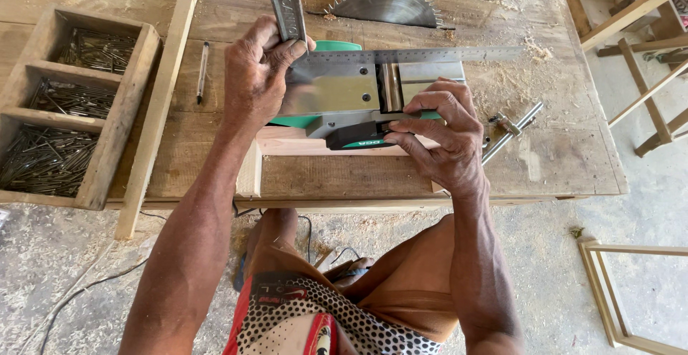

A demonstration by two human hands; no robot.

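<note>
On the wooden worktop [566, 161], centre: an electric planer [351, 101] lies upturned, metal sole facing up, resting on a pale wood block [287, 142]. Left hand [254, 75] is closed around a metal try square [401, 55], its blade laid along the sole's far edge and its stock pointing away. Right hand [441, 136] grips the planer's near side, fingertips by the black and green knob. Circular saw blade [387, 5] protrudes from the worktop just behind. Far left: compartmented wooden tray [129, 90] of nails. A pen [203, 70] lies near the left hand.
</note>
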